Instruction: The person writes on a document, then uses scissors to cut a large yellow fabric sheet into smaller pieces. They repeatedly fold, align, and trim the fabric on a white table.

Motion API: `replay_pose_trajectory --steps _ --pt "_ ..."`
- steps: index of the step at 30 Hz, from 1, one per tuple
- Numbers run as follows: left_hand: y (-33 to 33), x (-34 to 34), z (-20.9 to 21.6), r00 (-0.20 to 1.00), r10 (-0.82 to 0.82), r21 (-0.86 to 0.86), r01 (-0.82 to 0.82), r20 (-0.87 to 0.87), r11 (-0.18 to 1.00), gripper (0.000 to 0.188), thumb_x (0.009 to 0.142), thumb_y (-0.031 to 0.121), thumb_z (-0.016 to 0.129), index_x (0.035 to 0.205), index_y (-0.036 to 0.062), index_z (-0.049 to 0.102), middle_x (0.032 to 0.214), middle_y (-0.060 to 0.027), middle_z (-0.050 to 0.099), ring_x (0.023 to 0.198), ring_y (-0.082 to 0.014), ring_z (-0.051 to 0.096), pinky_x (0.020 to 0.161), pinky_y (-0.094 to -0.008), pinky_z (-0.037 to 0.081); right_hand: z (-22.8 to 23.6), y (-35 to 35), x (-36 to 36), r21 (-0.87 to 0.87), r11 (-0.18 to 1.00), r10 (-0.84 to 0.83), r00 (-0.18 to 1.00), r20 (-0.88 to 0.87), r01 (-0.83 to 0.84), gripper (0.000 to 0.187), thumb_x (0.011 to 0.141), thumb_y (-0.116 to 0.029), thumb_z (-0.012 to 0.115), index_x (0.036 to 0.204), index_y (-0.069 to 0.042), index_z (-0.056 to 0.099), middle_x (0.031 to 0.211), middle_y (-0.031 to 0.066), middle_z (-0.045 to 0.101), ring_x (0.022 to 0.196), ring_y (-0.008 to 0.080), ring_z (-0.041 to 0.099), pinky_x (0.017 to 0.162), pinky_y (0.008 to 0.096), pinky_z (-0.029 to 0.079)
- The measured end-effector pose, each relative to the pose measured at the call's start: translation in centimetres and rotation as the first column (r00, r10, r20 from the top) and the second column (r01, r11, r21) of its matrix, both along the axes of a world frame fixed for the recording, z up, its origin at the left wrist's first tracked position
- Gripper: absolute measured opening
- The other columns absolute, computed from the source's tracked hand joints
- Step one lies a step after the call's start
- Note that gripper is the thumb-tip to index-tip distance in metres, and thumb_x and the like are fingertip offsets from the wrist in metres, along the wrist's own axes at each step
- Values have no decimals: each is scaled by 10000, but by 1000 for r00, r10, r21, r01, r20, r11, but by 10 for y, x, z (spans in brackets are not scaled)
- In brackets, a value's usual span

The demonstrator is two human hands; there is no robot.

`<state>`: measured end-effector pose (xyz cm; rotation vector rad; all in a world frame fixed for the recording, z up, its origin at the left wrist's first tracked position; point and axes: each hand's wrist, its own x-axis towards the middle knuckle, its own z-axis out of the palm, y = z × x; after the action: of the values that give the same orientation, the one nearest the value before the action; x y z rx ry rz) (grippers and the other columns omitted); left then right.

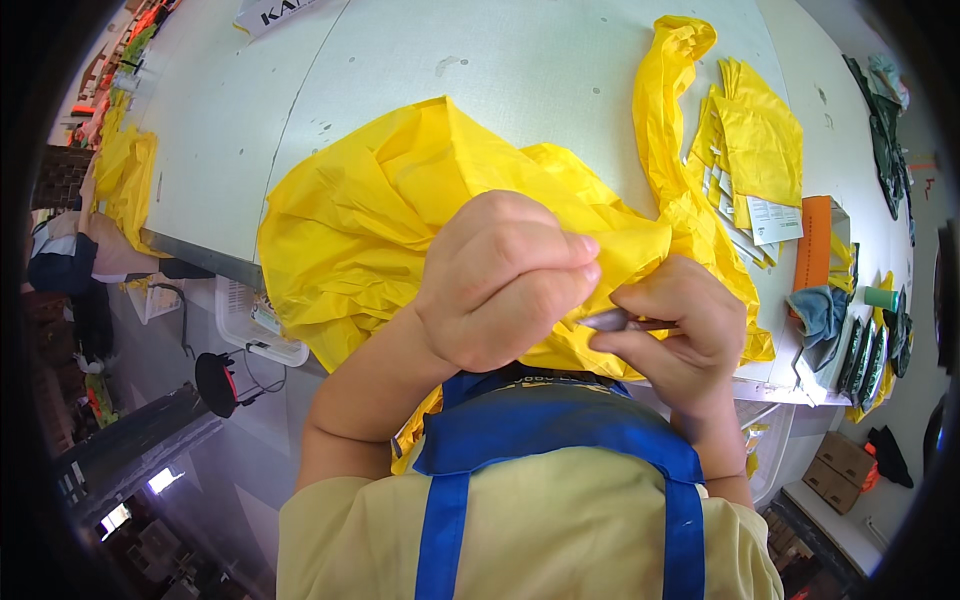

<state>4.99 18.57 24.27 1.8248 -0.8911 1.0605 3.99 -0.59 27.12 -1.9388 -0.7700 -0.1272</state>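
Observation:
A large yellow garment of thin, crinkled fabric [370, 190] lies bunched on the table, with a long sleeve-like part [660, 110] stretching away at the right. Over its middle, my left hand [510, 280] is closed, thumb and forefinger pressed together; what they pinch is too small or hidden to tell. Just to the right, my right hand [685, 330] grips a small grey pointed metal tool [608, 320], its tip facing left toward the left hand. Most of the tool is hidden in the fingers, so its kind is unclear. Yellow fabric lies right behind both hands.
Folded yellow pieces with white labels [760, 140] lie at the right of the pale table [480, 60]. Beyond them are an orange box [814, 240], a blue cloth [818, 315] and dark packets [865, 355]. A white basket [265, 335] sits below the left edge. Another person [80, 250] is at far left.

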Motion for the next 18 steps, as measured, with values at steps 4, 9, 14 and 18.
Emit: replay_pose_trajectory --steps 4,9,14,18 --pt "23 10 3 993 78 163 -62 -92 985 123 676 -18 644 778 50 635 829 -86 620 687 -222 594 608 -320 482 -13 -19 -3 346 918 -75 942 -326 193 484 547 -210 878 907 -18 617 743 35 603 624 106 544 557 210 401" --pt "171 89 3 597 570 -236 -778 -565 582 331 837 89 667 1109 -7 504 1096 -122 555 912 -167 543 834 -263 446 -67 -109 42 316 694 -493 747 -446 647 151 890 -70 559 1029 -16 581 683 -58 424 579 19 333 522 170 263" --pt "126 11 -71 508 354 -32 -605 -786 796 385 876 203 625 1171 21 458 1052 -58 505 936 -150 504 818 -286 439 -135 -234 15 -134 414 -828 312 -466 900 275 971 -240 467 1063 -24 611 776 -7 551 560 36 341 512 168 282" --pt "74 -71 -118 -164 -19 15 -200 -986 980 308 852 223 645 1050 0 568 971 -50 579 863 -148 549 767 -293 443 -221 -333 -42 -492 253 -961 274 -30 833 320 938 -198 469 1182 -31 593 1091 112 634 795 183 563 751 309 457"
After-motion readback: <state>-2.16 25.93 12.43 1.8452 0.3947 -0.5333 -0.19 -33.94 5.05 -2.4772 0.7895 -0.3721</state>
